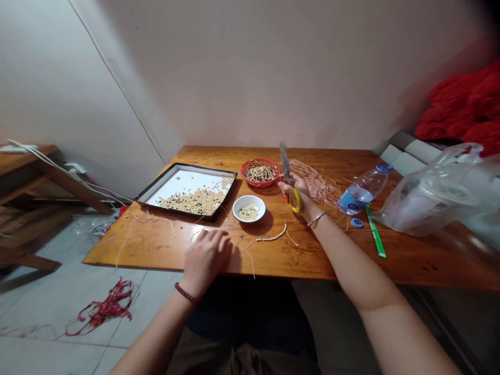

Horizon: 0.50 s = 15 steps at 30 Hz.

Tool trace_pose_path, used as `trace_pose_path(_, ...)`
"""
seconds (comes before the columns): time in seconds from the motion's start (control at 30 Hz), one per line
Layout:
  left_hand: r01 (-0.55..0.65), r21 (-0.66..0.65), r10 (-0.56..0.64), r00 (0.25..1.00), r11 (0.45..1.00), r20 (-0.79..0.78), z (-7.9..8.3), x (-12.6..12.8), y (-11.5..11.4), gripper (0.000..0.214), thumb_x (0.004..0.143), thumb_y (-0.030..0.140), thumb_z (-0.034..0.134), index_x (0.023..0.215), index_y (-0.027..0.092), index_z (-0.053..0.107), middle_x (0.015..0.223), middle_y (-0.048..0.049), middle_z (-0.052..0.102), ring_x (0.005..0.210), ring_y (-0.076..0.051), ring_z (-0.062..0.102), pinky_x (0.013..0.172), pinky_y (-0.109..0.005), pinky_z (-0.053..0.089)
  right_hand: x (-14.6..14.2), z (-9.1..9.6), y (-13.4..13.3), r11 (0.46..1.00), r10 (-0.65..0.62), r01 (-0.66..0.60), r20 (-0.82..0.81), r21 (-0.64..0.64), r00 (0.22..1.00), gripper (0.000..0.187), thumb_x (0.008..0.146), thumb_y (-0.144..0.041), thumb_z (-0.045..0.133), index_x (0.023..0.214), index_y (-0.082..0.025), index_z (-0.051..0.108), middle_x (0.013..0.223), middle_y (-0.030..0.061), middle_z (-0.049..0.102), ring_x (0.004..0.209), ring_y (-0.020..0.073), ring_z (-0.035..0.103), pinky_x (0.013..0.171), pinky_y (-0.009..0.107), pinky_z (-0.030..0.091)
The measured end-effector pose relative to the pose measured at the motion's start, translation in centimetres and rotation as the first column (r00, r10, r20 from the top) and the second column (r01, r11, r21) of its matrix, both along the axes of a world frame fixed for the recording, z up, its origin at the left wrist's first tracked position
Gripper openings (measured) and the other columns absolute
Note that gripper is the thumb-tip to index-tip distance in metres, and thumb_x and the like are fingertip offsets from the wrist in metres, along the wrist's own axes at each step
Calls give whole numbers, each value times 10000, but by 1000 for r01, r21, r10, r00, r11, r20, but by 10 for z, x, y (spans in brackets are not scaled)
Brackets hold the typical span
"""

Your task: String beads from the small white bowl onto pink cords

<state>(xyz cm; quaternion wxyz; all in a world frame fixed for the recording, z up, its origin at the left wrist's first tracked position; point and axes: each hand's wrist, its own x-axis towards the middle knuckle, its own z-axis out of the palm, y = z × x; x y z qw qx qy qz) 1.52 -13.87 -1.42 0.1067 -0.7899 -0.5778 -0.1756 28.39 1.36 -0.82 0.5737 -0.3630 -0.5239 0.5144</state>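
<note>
Desk: wooden desk (324, 260), carrying everything below.
Tray: black tray (183, 166), loose beads (195, 202) inside.
Basket: red basket (260, 161), coiled strands inside.
Bowl: white bowl (235, 209), a few beads inside.
Right hand (300, 191): raised above the desk, fingers (287, 186) clamped on the yellow handles of the scissors (285, 161); stiff, light, best held there.
Left hand (206, 256): flat on the desk, fingers (219, 240) slightly apart, empty.
Bead strand (271, 237): on the desk between the hands, light and limp; take it by its bare cord.
</note>
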Motion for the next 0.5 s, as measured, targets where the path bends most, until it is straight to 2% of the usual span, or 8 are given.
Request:
trace_pose_path(0.13,163,-147,-164,986,976,3,-10,28,-3,185,917,289,476,918,204,640,851,-62,651,855,-216,542,728,-332,440,30,-3,24,973,-212,181,-235,-143,949,336,718,-479,687,789,-231,474,549,-86,443,411,56,396,380,170,366)
trace_pose_path(0.27,246,-168,-247,969,955,20,-17,35,3,176,927,270,468,912,204,631,889,-66,613,870,-208,534,750,-338,446,60,-10,44,902,-384,296,-271,-313,883,344,839,-512,541,707,-218,420,509,-69,426,421,60,436,412,156,416)
trace_pose_path(0.33,224,-165,-218,974,960,53,-23,36,4,167,930,257,464,917,210,623,909,-61,602,871,-199,536,725,-321,445,70,-15,48,882,-404,313,-223,-353,887,335,863,-504,508,713,-214,433,518,-57,459,460,67,483,456,154,455)
trace_pose_path(0.5,171,-198,-130,970,965,203,-34,36,4,173,933,298,466,877,208,603,903,-37,599,853,-173,555,712,-288,444,77,-26,49,845,-301,294,58,-447,952,235,843,-409,582,777,-199,500,546,-38,540,493,80,530,466,160,466)
